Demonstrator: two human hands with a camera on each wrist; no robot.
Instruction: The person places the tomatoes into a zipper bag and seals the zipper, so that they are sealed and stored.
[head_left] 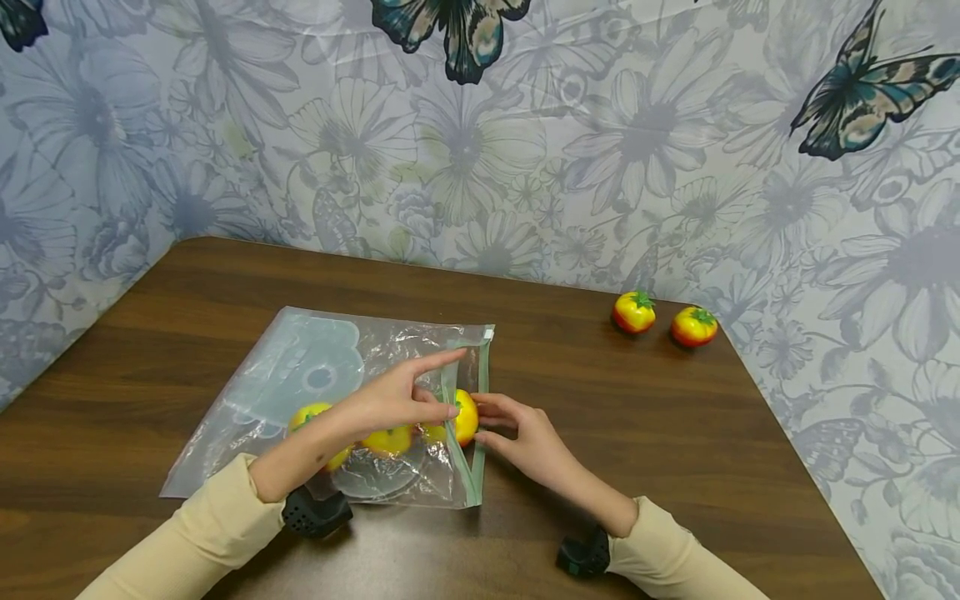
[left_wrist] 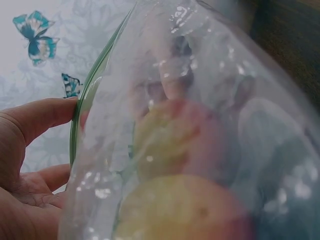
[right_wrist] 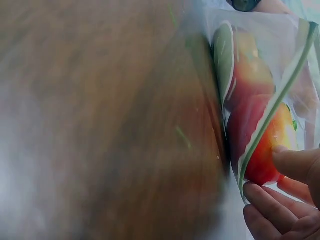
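Note:
A clear zip bag with a green-edged mouth lies on the table, its opening towards the right. Inside are yellow-red tomatoes, partly veiled by shiny plastic. My left hand reaches over the bag and holds the upper lip by the zip, index finger stretched out; the left wrist view has its fingertips at the green zip strip. At the mouth, my right hand grips another tomato between thumb and fingers. In the right wrist view that tomato sits partly behind the green-edged lip.
Two more yellow-red tomatoes, one left of the other, stand at the table's back right corner. The brown wooden table meets a flower-patterned cloth behind. Black cameras are worn on both wrists.

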